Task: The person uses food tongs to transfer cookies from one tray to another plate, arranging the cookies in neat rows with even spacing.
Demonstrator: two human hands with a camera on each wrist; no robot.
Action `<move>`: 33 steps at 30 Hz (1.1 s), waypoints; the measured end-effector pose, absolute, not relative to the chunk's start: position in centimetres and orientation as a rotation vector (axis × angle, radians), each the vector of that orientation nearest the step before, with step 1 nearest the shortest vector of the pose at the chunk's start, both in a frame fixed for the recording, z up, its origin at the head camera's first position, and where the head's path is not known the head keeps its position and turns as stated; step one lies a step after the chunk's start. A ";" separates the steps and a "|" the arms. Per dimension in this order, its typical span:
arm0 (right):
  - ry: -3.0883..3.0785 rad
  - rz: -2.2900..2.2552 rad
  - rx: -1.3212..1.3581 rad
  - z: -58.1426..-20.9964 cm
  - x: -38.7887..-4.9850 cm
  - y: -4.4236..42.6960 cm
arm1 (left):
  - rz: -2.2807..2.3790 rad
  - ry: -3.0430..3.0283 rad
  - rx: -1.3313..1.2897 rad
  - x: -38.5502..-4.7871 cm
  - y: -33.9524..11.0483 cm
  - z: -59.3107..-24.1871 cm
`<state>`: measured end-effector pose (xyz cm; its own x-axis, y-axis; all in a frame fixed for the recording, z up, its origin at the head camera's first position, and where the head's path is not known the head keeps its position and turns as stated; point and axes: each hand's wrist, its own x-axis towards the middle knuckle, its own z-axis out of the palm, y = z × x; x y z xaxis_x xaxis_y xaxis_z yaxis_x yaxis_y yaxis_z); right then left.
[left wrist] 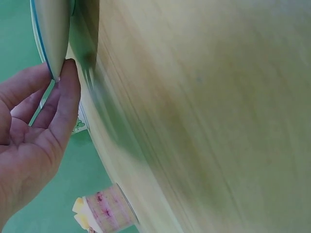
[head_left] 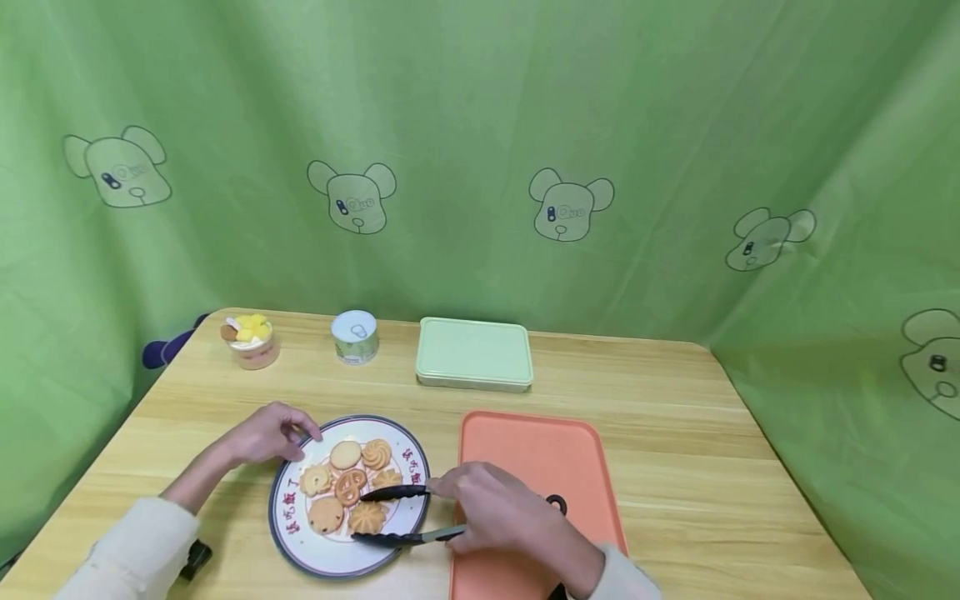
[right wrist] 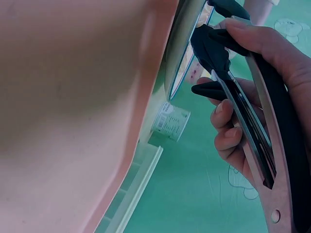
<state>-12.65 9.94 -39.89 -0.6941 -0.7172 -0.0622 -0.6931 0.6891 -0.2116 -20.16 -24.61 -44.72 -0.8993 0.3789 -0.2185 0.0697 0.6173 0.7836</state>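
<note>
A white plate [head_left: 309, 552] with a blue rim and red characters carries several cookies, among them a pretzel-shaped cookie [head_left: 350, 487] and a flower-shaped one [head_left: 367, 516]. My left hand [head_left: 264, 433] pinches the plate's upper-left edge between thumb and fingers; the left wrist view shows this grip on the rim of the plate [left wrist: 52, 34]. From the right, my right hand [head_left: 495, 512] holds black-and-metal tongs [head_left: 396, 492], whose spread tips reach over the cookies, one on either side of the flower-shaped one. Contact with it cannot be judged. In the right wrist view, my fingers wrap the tongs [right wrist: 282, 126].
Right of the plate lies an orange tray [head_left: 528, 446], partly under my right arm. Along the back stand a dessert cup [head_left: 257, 353], a small can [head_left: 355, 337] and a pale green lidded box [head_left: 474, 352]. A dark object [head_left: 196, 560] lies near my left sleeve.
</note>
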 end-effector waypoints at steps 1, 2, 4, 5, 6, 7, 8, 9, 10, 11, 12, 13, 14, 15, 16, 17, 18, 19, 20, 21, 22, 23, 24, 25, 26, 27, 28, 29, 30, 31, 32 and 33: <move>2.757 -0.240 -1.153 -39.9 -12.6 9.8 | 1.179 2.481 0.360 -20.2 -24.6 -44.7; 2.758 -0.225 -1.150 -39.9 -12.6 9.7 | 1.180 2.480 0.360 -20.2 -24.6 -44.7; 2.759 -0.199 -1.147 -39.9 -12.5 9.6 | 1.180 2.481 0.362 -20.2 -24.6 -44.7; 2.757 -0.196 -1.146 -39.9 -12.5 9.5 | 1.180 2.480 0.361 -20.2 -24.6 -44.7; 2.755 -0.199 -1.143 -39.9 -12.5 9.6 | 1.180 2.480 0.359 -20.2 -24.6 -44.6; 2.752 -0.211 -1.142 -39.8 -12.5 9.7 | 1.180 2.480 0.358 -20.2 -24.6 -44.6; 2.751 -0.232 -1.142 -39.7 -12.6 9.8 | 1.179 2.480 0.356 -20.2 -24.6 -44.6; 2.751 -0.257 -1.135 -39.6 -12.6 10.0 | 1.178 2.480 0.355 -20.2 -24.6 -44.6; 2.753 -0.284 -1.129 -39.5 -12.6 10.3 | 1.176 2.480 0.353 -20.2 -24.6 -44.6; 2.761 -0.308 -1.121 -39.3 -12.6 10.6 | 1.174 2.481 0.349 -20.2 -24.5 -44.6; 2.768 -0.329 -1.111 -39.2 -12.6 11.0 | 1.173 2.481 0.347 -20.2 -24.5 -44.6; 2.775 -0.353 -1.097 -39.0 -12.7 11.5 | 1.172 2.481 0.344 -20.2 -24.5 -44.6; 2.788 -0.371 -1.077 -38.9 -12.7 12.0 | 1.173 2.479 0.342 -20.2 -24.5 -44.6; 2.800 -0.386 -1.047 -38.8 -12.7 12.5 | 1.174 2.478 0.342 -20.1 -24.6 -44.6; 2.816 -0.394 -1.019 -38.7 -12.8 13.1 | 1.174 2.479 0.343 -20.1 -24.6 -44.7; 2.829 -0.409 -0.991 -38.7 -12.9 13.7 | 1.174 2.481 0.343 -20.1 -24.6 -44.7; 2.839 -0.431 -0.959 -38.7 -13.0 14.4 | 1.174 2.482 0.346 -20.1 -24.6 -44.7; 2.848 -0.455 -0.930 -38.8 -13.1 15.1 | 1.175 2.483 0.346 -20.1 -24.6 -44.7; 2.861 -0.476 -0.906 -38.9 -13.2 15.8 | 1.175 2.485 0.348 -20.1 -24.6 -44.7; 2.872 -0.500 -0.881 -39.0 -13.3 16.5 | 1.174 2.488 0.349 -20.1 -24.7 -44.7; 2.882 -0.524 -0.860 -39.2 -13.5 17.2 | 1.172 2.490 0.349 -20.0 -24.7 -44.7; 2.890 -0.549 -0.841 -39.4 -13.6 17.9 | 1.172 2.491 0.347 -20.0 -24.7 -44.7; 2.901 -0.562 -0.819 -39.6 -13.8 18.6 | 1.170 2.492 0.346 -20.0 -24.7 -44.6; 2.920 -0.569 -0.806 -39.9 -13.9 19.2 | 1.170 2.492 0.344 -20.0 -24.6 -44.6; 2.938 -0.572 -0.784 -40.1 -14.1 19.9 | 1.168 2.492 0.343 -20.0 -24.6 -44.6; 2.958 -0.573 -0.759 -40.3 -14.1 20.6 | 1.166 2.493 0.342 -20.0 -24.6 -44.6; 2.977 -0.574 -0.735 -40.5 -14.2 21.2 | 1.164 2.493 0.341 -20.0 -24.6 -44.6; 3.001 -0.569 -0.712 -40.7 -14.2 21.9 | 1.165 2.492 0.340 -20.0 -24.6 -44.6; 3.024 -0.570 -0.680 -40.9 -14.3 22.6 | 1.167 2.490 0.339 -20.0 -24.6 -44.6; 3.044 -0.578 -0.643 -41.0 -14.3 23.2 | 1.170 2.487 0.338 -20.0 -24.6 -44.6; 3.059 -0.583 -0.600 -41.1 -14.3 23.9 | 1.173 2.485 0.338 -20.0 -24.6 -44.6; 3.090 -0.580 -0.567 -41.3 -14.3 24.5 | 1.176 2.482 0.339 -20.0 -24.6 -44.6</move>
